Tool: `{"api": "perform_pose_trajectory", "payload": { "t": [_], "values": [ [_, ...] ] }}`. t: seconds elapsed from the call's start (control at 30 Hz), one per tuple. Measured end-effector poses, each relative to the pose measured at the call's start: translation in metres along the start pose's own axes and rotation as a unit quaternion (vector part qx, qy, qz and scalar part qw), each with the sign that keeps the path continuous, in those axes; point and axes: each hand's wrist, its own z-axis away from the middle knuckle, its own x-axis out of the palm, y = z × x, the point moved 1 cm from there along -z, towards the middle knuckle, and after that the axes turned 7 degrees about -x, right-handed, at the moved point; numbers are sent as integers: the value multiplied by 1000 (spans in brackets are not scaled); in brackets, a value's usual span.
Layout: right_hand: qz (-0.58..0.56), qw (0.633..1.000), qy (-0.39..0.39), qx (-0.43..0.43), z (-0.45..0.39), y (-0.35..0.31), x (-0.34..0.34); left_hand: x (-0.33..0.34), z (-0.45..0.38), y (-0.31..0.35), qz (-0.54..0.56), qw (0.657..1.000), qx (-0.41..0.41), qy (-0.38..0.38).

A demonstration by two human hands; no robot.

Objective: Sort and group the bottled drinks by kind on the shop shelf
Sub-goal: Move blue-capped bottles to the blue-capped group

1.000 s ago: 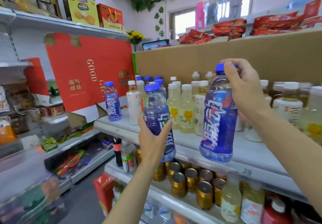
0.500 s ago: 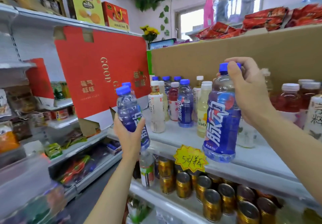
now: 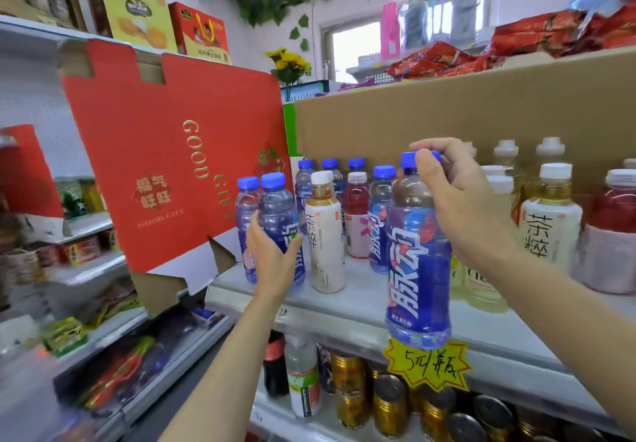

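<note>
My left hand (image 3: 273,259) grips a blue-capped purple drink bottle (image 3: 282,221) at the left end of the white shelf (image 3: 344,307), right beside another blue bottle (image 3: 247,211) standing there. My right hand (image 3: 461,200) holds a second, larger-looking blue drink bottle (image 3: 418,255) by its neck and cap, hanging in front of the shelf edge. More blue bottles (image 3: 380,214) stand at the back, mixed with a white-labelled tea bottle (image 3: 325,235) and a red drink bottle (image 3: 356,214). To the right stand white-capped tea bottles (image 3: 550,221) and pale yellow ones.
A red gift carton (image 3: 179,152) leans against the shelf's left end. A brown cardboard wall (image 3: 447,111) backs the shelf. A yellow price star (image 3: 426,366) hangs on the shelf front. Gold cans (image 3: 389,403) and bottles fill the shelf below.
My left hand has carried its blue bottle up and rightward onto the shelf's left end, next to another blue bottle. The right hand's bottle has stayed about where it was.
</note>
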Motion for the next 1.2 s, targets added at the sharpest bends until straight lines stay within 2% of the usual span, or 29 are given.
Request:
{"api": "perform_pose_trajectory", "payload": {
  "t": [0.1,0.37,0.47,0.5,0.57,0.67,0.83,0.93,1.03,1.1,1.2],
  "values": [
    [5,1000,1,12,-4,8,23,7,2,-9,-28,999,22,-9],
    [30,999,27,17,-2,26,69,8,4,-6,-28,1000,-8,5],
    [32,999,28,13,-4,25,81,-7,29,10,28,998,30,38],
    [35,999,32,6,-5,23,86,-14,43,21,77,995,59,21],
    [25,999,42,-8,-6,16,98,-22,69,43,146,983,94,-66],
    [15,999,31,-23,-11,7,119,-20,79,59,149,974,108,-136],
    [-4,997,-68,-26,-18,10,134,-35,59,46,191,971,81,-118],
    [30,999,-44,-4,-16,43,122,-54,46,33,212,972,60,-77],
    [125,988,-33,80,5,93,121,-72,34,26,212,975,57,-36],
    [156,980,-55,115,20,116,130,-75,32,24,217,974,59,-31],
    [155,979,-55,121,29,131,145,-73,34,21,225,971,61,-42]
  ]
}}
